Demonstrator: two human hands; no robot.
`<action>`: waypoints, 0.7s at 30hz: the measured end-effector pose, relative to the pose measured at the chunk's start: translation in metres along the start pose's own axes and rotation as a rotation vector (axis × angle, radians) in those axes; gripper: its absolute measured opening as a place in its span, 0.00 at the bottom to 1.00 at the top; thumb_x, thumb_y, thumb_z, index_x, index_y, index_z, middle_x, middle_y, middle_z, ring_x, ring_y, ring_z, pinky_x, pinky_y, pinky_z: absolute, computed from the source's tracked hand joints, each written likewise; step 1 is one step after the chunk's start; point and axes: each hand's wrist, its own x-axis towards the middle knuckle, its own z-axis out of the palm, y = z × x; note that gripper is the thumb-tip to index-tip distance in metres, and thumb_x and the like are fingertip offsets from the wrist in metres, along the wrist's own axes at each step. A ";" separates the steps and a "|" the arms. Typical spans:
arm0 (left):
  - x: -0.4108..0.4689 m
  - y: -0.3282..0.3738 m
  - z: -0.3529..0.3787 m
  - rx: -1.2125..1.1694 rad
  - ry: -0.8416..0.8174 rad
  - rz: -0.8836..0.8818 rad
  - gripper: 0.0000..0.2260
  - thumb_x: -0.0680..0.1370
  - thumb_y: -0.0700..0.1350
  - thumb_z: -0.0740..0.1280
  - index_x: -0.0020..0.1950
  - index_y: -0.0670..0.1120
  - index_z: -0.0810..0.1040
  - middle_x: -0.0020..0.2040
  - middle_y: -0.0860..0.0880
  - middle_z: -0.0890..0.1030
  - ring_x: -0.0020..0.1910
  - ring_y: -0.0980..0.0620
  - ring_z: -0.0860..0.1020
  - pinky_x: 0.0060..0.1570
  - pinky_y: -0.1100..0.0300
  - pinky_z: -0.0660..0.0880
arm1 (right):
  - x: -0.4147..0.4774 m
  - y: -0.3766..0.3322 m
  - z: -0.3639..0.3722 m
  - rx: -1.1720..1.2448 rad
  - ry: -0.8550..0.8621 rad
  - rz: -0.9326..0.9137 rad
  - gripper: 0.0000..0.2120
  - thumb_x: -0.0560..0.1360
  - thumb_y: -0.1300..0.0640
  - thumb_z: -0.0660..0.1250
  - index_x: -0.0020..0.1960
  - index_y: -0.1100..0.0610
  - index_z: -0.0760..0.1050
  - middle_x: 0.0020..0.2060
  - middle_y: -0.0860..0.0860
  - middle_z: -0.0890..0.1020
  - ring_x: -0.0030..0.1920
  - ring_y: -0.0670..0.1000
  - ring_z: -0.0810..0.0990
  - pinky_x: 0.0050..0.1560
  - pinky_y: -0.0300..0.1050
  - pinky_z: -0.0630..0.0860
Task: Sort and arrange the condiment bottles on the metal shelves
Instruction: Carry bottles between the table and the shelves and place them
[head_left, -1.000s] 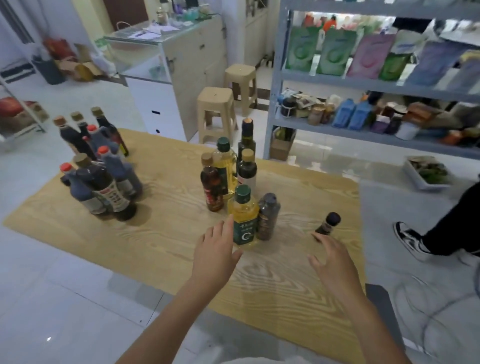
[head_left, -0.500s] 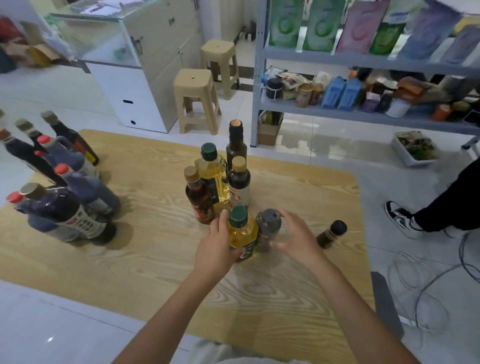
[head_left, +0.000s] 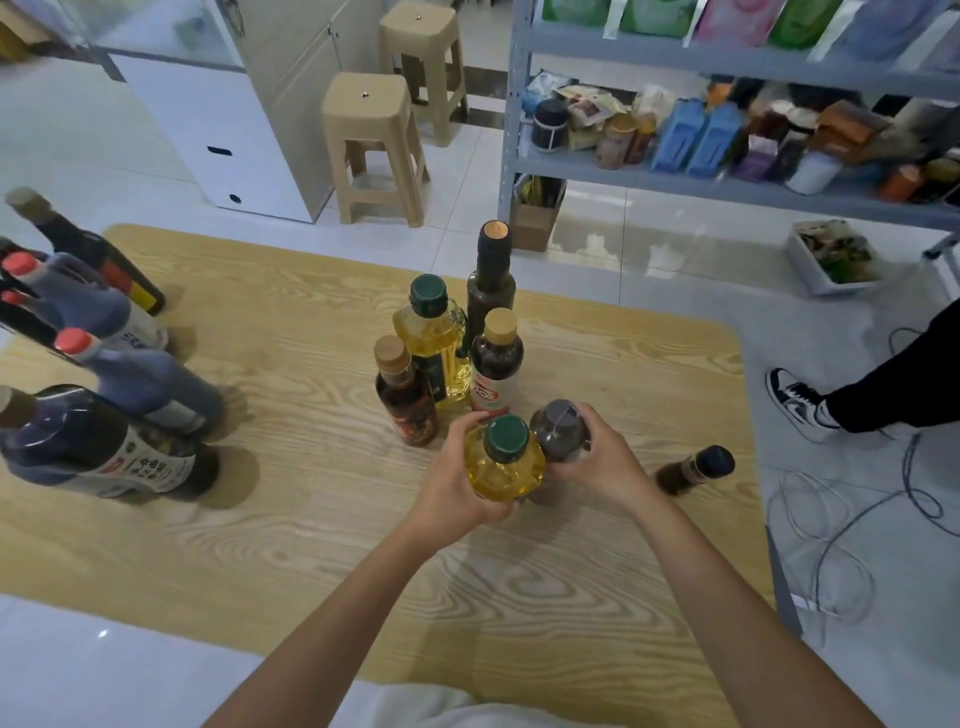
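On the wooden table (head_left: 291, 525), my left hand (head_left: 457, 483) grips a small yellow oil bottle (head_left: 501, 465) with a green cap. Beside it my right hand (head_left: 597, 460) grips a dark bottle with a grey cap (head_left: 558, 428). Just behind stand a bigger yellow oil bottle (head_left: 434, 338), a tall dark green bottle (head_left: 491, 291), a brown sauce bottle (head_left: 405, 395) and a dark bottle with a white label (head_left: 496, 364). A small dark bottle (head_left: 693, 470) stands alone to the right. Several dark soy-sauce bottles (head_left: 104, 395) cluster at the left. The grey metal shelves (head_left: 727, 187) stand beyond the table.
The shelves hold jars, blue packs and bags. Two beige plastic stools (head_left: 374, 145) and a white cabinet (head_left: 218, 124) stand behind the table. Another person's leg and sneaker (head_left: 800, 402) are at the right, with cables (head_left: 841, 545) and a white tray (head_left: 836, 257) on the floor.
Both hands moved forward from hovering over the table and closed around the small yellow oil bottle and the grey-capped dark bottle. The camera has tilted down closer to the table.
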 end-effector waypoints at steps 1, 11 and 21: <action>-0.001 -0.002 0.002 -0.010 0.015 0.003 0.44 0.59 0.41 0.81 0.68 0.55 0.59 0.63 0.61 0.69 0.64 0.64 0.69 0.64 0.69 0.66 | 0.000 0.001 0.001 -0.001 0.002 -0.002 0.36 0.59 0.55 0.81 0.62 0.49 0.69 0.56 0.44 0.78 0.58 0.46 0.76 0.59 0.43 0.73; -0.018 0.008 0.021 -0.042 0.250 -0.134 0.33 0.58 0.45 0.83 0.56 0.53 0.68 0.49 0.60 0.78 0.50 0.62 0.76 0.46 0.71 0.72 | -0.032 0.017 0.005 0.043 0.116 -0.023 0.32 0.54 0.57 0.83 0.53 0.48 0.73 0.46 0.41 0.81 0.48 0.42 0.79 0.45 0.34 0.74; -0.089 0.015 0.038 -0.216 0.407 -0.261 0.28 0.59 0.47 0.82 0.55 0.49 0.75 0.50 0.54 0.82 0.49 0.56 0.80 0.50 0.56 0.77 | -0.082 0.030 -0.008 0.148 0.067 0.000 0.31 0.55 0.55 0.83 0.56 0.54 0.77 0.49 0.45 0.82 0.49 0.44 0.79 0.46 0.36 0.73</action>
